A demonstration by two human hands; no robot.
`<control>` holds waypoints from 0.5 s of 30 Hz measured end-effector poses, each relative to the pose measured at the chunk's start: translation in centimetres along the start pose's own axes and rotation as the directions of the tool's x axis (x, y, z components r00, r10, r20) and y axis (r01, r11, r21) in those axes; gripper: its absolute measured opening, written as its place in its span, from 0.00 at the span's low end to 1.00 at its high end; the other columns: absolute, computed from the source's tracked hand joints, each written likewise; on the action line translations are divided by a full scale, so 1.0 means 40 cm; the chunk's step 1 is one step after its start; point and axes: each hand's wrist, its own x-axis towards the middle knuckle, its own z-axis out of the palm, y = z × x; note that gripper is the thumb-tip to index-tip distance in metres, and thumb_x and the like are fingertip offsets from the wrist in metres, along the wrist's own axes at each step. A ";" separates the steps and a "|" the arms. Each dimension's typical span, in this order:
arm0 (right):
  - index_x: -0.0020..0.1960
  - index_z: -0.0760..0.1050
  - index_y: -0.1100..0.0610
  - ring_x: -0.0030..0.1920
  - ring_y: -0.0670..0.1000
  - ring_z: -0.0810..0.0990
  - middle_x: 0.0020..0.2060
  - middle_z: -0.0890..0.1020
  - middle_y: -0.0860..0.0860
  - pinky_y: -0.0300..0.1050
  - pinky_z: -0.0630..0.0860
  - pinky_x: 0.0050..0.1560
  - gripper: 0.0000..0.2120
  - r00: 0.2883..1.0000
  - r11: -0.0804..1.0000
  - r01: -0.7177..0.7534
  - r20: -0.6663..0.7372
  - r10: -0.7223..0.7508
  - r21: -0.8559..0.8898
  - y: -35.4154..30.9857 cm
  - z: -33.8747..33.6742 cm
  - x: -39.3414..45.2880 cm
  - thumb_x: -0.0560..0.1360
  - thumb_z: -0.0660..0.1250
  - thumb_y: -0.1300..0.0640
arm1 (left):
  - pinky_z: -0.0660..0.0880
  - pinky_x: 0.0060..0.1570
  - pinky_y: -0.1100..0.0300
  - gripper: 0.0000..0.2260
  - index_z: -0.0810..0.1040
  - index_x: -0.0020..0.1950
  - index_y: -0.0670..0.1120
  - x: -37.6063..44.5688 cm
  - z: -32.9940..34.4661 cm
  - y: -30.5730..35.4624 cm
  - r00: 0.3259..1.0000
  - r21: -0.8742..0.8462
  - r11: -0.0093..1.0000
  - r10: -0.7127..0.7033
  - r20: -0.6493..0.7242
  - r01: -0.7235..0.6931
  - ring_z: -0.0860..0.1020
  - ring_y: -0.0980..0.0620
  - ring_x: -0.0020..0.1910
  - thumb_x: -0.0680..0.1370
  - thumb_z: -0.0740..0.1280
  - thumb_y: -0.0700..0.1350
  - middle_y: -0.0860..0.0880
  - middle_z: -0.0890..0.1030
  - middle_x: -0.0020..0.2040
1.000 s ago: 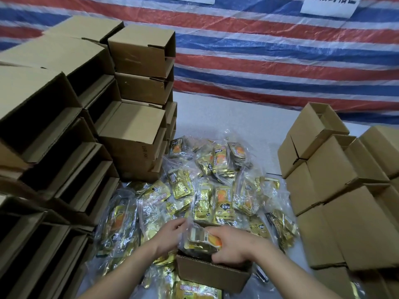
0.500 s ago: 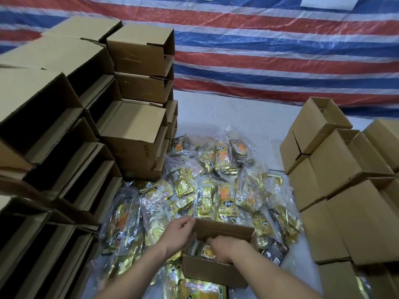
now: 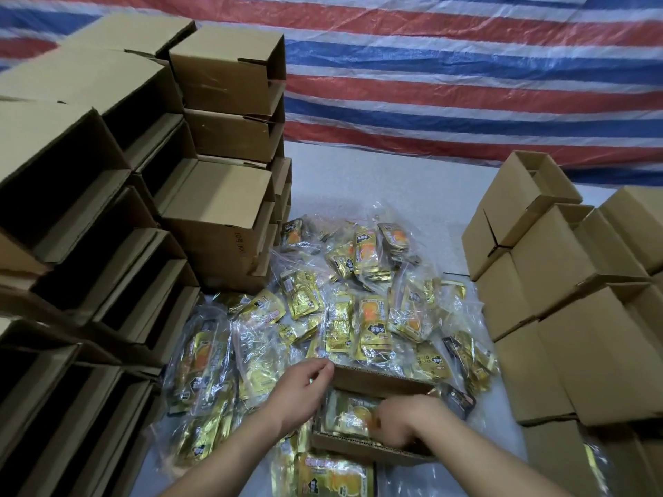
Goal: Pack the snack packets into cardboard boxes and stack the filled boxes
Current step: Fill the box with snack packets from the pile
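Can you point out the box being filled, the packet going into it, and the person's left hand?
open cardboard box [image 3: 380, 380]: head view, on its far wall.
snack packet [image 3: 349, 414]: head view, on its gold face inside the box.
left hand [image 3: 299, 394]: head view, on the back of the hand.

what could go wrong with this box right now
The right hand is pressing a packet into the open box, and its clear wrap could bunch up and keep the flaps from closing. The box sits on the loose packet pile, so it may tip or slide. The left hand only lightly touches the box corner, giving little support.
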 end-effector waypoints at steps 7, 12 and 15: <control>0.67 0.75 0.64 0.61 0.60 0.79 0.64 0.79 0.60 0.50 0.76 0.60 0.20 0.999 0.999 -0.029 -0.031 0.030 0.043 -0.006 0.003 0.036 0.82 0.59 0.51 | 0.70 0.42 0.68 0.11 0.80 0.51 0.58 -0.006 0.014 0.013 1.000 0.057 0.998 -0.003 -0.026 0.005 0.76 0.67 0.45 0.83 0.58 0.57 0.59 0.81 0.46; 0.69 0.73 0.57 0.65 0.58 0.75 0.68 0.75 0.59 0.48 0.70 0.61 0.24 0.990 0.976 0.115 -0.108 -0.096 0.186 -0.024 0.007 0.052 0.83 0.53 0.44 | 0.73 0.47 0.62 0.12 0.81 0.48 0.54 -0.006 -0.008 -0.017 0.999 0.009 1.000 0.000 -0.042 0.001 0.77 0.62 0.44 0.84 0.59 0.52 0.54 0.81 0.43; 0.78 0.63 0.54 0.77 0.55 0.63 0.78 0.63 0.54 0.48 0.59 0.73 0.29 0.994 0.937 0.112 -0.016 -0.113 0.331 -0.053 0.021 0.075 0.84 0.48 0.40 | 0.73 0.48 0.63 0.11 0.80 0.48 0.54 -0.012 -0.004 -0.035 0.999 0.023 1.000 0.014 -0.039 -0.013 0.77 0.61 0.45 0.84 0.59 0.52 0.55 0.81 0.45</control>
